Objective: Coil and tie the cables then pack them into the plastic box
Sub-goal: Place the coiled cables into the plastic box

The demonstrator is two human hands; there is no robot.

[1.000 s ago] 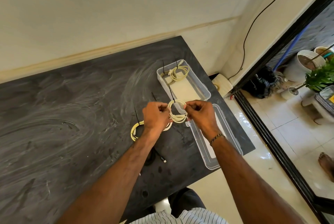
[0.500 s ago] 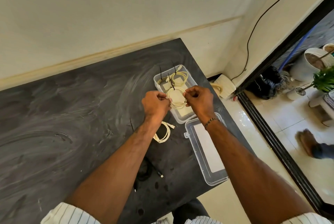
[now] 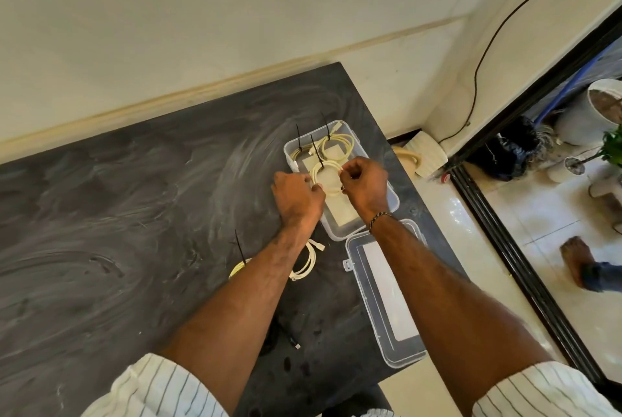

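Left forearm [image 3: 269,268] hides most of the table's coil [image 3: 304,265].

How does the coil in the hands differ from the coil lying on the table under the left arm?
The held coil is gripped by both hands, left hand and right hand, over the open box; the table coil lies untouched on the table, partly hidden by the forearm. The held coil shows its full ring. Both are cream cables with black ties.

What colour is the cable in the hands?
Cream, nearly white. The cable, held by both hands over the box, shows best in the head view.
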